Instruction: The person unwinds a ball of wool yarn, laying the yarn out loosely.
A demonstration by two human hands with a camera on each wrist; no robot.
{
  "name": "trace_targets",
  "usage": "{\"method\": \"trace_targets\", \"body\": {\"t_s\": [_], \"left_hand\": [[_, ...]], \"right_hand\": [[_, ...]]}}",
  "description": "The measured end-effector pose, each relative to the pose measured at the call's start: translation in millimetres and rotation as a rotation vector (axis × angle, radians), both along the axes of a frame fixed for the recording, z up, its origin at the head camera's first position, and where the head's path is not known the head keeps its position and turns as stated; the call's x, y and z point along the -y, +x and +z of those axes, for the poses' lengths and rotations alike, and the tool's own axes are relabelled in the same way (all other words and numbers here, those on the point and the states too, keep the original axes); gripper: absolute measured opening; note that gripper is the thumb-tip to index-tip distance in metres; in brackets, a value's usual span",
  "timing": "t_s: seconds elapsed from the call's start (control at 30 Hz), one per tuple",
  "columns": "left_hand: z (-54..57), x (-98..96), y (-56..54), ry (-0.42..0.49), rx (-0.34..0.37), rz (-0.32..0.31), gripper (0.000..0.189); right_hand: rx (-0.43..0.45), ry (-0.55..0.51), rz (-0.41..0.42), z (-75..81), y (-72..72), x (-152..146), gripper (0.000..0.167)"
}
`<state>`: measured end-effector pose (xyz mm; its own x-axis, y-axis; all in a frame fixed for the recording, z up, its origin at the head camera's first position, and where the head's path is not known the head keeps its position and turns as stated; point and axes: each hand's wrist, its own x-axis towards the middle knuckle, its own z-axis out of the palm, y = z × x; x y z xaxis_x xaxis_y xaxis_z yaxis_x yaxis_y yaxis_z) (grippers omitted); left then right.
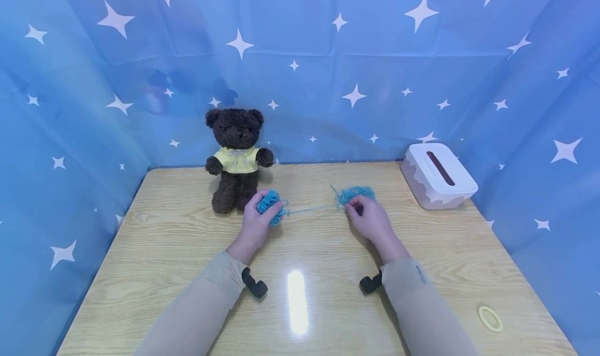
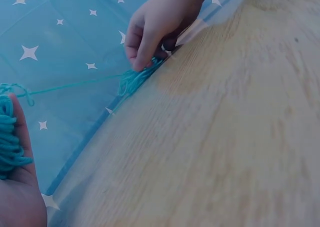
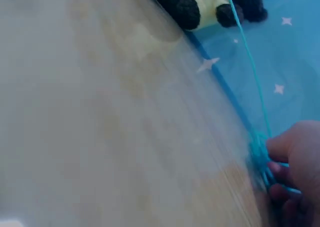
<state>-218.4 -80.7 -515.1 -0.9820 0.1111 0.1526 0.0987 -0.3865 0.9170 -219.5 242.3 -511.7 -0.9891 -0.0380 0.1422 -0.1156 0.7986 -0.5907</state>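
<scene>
1. A wound bundle of blue yarn (image 1: pixel 268 202) is gripped in the left hand (image 1: pixel 253 225), the thumb being laid across it – in front of the teddy bear (image 1: pixel 239 160).
2. A looser pile of blue yarn (image 1: pixel 358 192) is placed on the wooden table (image 1: pixel 187 231); its near edge is pinched by the right hand (image 1: pixel 372 220), with thumb and fingertips brought together.
3. A strand (image 1: pixel 311 209) is stretched between bundle and pile – nearly straight.
4. The tissue box (image 1: pixel 438 176) is set well right of the pile.
</scene>
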Motion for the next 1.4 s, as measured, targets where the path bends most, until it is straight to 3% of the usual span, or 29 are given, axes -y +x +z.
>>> {"method": "trace_targets", "body": {"t_s": [0.1, 0.17, 0.27, 0.37, 0.5, 0.63, 0.8, 0.97, 1.2, 1.4], "left_hand": [[-0.5, -1.5, -0.4, -0.002, 0.002, -0.011, 0.016], [-0.5, -1.9, -0.1, -0.004, 0.008, -0.011, 0.017], [0.2, -2.1, 0.6, -0.007, 0.01, -0.006, 0.017], [0.5, -1.7, 0.3, -0.01, 0.008, -0.003, 0.019], [-0.4, -0.2, -0.8, -0.022, 0.003, -0.011, 0.02], [-1.7, 0.3, -1.4, -0.073, -0.011, -0.003, 0.024], [-2.5, 0.2, -1.7, -0.133, -0.013, 0.012, 0.03], [-0.8, 0.4, -0.7, -0.096, -0.015, -0.002, 0.028], [-0.1, 0.3, -0.5, 0.0, -0.039, -0.059, 0.027], [-0.1, 0.8, -1.3, 0.005, -0.039, -0.028, 0.022]], "right_hand": [[-0.07, -0.007, -0.033, 1.5, -3.3, 8.0, 0.021], [-0.135, -0.035, -0.011, 5.0, -1.0, 21.0, 0.021], [-0.165, -0.141, 0.114, 12.0, 7.3, 50.5, 0.025], [-0.098, -0.222, 0.276, 17.7, 16.3, 82.2, 0.038], [-0.066, -0.171, 0.357, 19.4, 21.7, 112.9, 0.038], [-0.129, -0.104, 0.303, 19.2, 23.4, 121.7, 0.024], [-0.214, -0.101, 0.203, 25.1, 23.6, 109.2, 0.018], [-0.266, -0.107, 0.125, 32.6, 22.5, 85.1, 0.019], [-0.25, -0.136, -0.03, 32.0, 18.1, 40.5, 0.018], [-0.204, -0.189, -0.125, 29.6, 17.3, -0.7, 0.019]]}}
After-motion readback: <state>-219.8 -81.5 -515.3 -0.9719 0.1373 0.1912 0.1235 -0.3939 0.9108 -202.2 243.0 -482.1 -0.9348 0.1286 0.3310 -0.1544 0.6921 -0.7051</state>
